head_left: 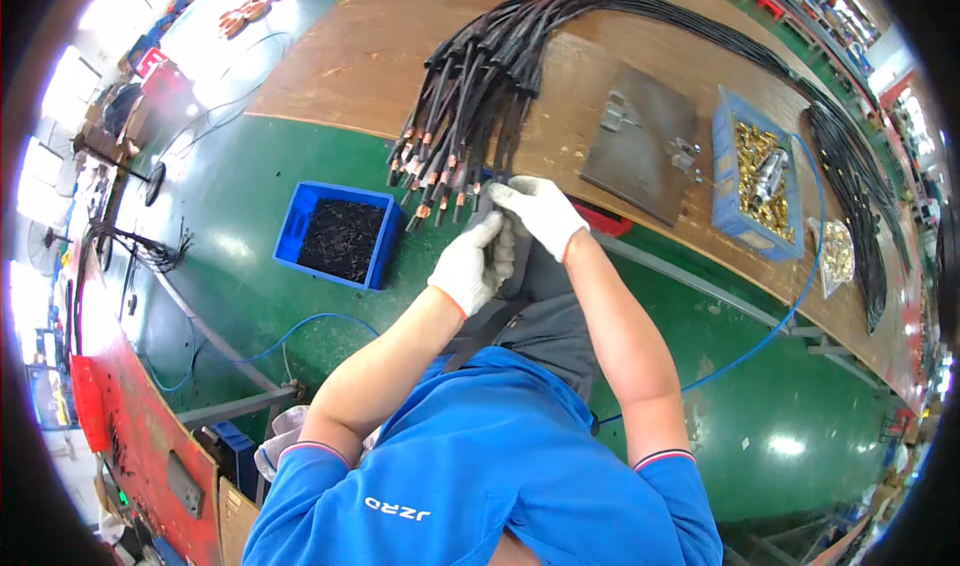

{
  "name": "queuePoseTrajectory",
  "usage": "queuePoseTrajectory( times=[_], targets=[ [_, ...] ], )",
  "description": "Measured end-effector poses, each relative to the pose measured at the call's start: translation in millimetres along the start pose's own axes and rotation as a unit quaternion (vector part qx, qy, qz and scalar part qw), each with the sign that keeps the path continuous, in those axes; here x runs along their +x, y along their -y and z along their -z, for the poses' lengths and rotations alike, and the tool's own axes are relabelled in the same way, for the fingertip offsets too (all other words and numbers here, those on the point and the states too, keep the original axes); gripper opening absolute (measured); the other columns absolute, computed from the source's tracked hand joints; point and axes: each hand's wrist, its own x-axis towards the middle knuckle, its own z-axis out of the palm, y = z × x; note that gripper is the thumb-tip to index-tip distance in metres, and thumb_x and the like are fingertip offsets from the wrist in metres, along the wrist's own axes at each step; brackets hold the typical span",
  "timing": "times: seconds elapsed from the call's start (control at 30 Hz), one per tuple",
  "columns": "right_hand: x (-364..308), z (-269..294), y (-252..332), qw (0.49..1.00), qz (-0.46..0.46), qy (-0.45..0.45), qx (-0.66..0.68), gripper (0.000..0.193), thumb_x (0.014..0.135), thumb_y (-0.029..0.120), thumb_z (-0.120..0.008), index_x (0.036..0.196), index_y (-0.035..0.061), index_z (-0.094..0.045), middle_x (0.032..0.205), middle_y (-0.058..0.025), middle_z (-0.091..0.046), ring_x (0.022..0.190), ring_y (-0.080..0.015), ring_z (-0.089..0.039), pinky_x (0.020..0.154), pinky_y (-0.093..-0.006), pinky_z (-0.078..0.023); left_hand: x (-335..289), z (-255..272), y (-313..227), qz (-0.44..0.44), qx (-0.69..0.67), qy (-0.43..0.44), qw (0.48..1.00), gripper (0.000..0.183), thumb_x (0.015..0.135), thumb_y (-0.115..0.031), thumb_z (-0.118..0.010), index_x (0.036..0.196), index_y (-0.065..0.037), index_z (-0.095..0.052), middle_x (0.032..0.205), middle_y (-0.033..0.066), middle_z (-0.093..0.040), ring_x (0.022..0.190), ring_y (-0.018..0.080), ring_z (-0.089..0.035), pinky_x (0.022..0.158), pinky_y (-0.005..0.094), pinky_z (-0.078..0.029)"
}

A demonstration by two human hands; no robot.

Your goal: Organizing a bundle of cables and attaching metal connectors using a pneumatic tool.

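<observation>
A thick bundle of black cables [480,76] with copper ends hangs over the edge of a brown wooden bench [360,56]. Both my hands wear white gloves and meet just below the cable ends. My right hand [540,211] grips near the hanging copper tips. Against a dark grey piece between the two hands, my left hand [470,261] is closed; what that piece is, I cannot tell. My knees in dark trousers are right beneath the hands.
A blue bin of small black parts [340,234] sits on the green floor to my left. On the bench lie a grey metal plate [640,141] and a blue bin of brass pieces [755,171]. A blue hose [770,331] runs across the floor.
</observation>
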Motion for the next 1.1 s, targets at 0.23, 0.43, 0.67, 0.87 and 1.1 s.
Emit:
queuePoseTrajectory(
  times=[0.23, 0.43, 0.67, 0.87, 1.1],
  targets=[
    [33.2, -39.9, -20.2, 0.990, 0.034, -0.010, 0.139, 0.040, 0.107, 0.035, -0.062, 0.113, -0.0026, -0.072, 0.098, -0.0041, -0.072, 0.089, -0.0121, -0.062, 0.081, -0.0321, -0.052, -7.1, 5.7, -17.5, -0.077, 0.144, 0.009, 0.986, 0.022, 0.109, -0.031, -0.058, 0.091, -0.019, -0.061, 0.070, -0.0054, -0.057, 0.056, 0.0102, -0.051, 0.050, 0.0274, -0.037],
    [35.0, -50.5, -15.5, 0.988, 0.035, -0.067, 0.134, 0.038, 0.106, 0.032, -0.061, 0.112, -0.0039, -0.071, 0.097, -0.0059, -0.072, 0.086, -0.0151, -0.064, 0.079, -0.0339, -0.052, -17.5, -2.3, -21.8, -0.112, 0.219, -0.024, 0.969, 0.024, 0.109, -0.035, -0.057, 0.093, -0.019, -0.061, 0.071, -0.0060, -0.058, 0.055, 0.0094, -0.049, 0.049, 0.0254, -0.037],
    [38.9, -57.9, -33.5, 0.991, 0.041, -0.079, 0.103, 0.039, 0.107, 0.035, -0.060, 0.108, -0.0021, -0.072, 0.097, -0.0080, -0.073, 0.087, -0.0165, -0.064, 0.081, -0.0353, -0.053, -25.7, 10.0, -16.3, -0.104, 0.248, -0.027, 0.963, 0.031, 0.110, -0.039, -0.054, 0.088, -0.018, -0.061, 0.069, -0.0064, -0.055, 0.053, 0.0084, -0.047, 0.049, 0.0244, -0.034],
    [34.7, -27.4, -30.5, 0.982, 0.003, -0.086, 0.167, 0.045, 0.108, 0.043, -0.057, 0.097, 0.0021, -0.070, 0.075, -0.0058, -0.066, 0.058, -0.0152, -0.058, 0.056, -0.0314, -0.049, -76.9, 18.8, 17.5, -0.158, 0.527, 0.056, 0.833, 0.044, 0.107, -0.028, -0.043, 0.068, -0.010, -0.053, 0.061, 0.0003, -0.050, 0.051, 0.0131, -0.046, 0.048, 0.0290, -0.034],
    [8.2, 4.3, 37.6, 0.909, 0.065, -0.076, -0.405, 0.062, 0.103, 0.053, -0.060, 0.072, -0.0005, -0.065, 0.066, -0.0191, -0.063, 0.060, -0.0301, -0.060, 0.059, -0.0398, -0.046, -68.7, 49.9, -8.5, -0.175, 0.193, -0.095, 0.961, 0.023, 0.102, -0.018, -0.056, 0.119, -0.003, -0.060, 0.088, 0.0060, -0.061, 0.074, 0.0159, -0.056, 0.063, 0.0315, -0.046]
  ],
)
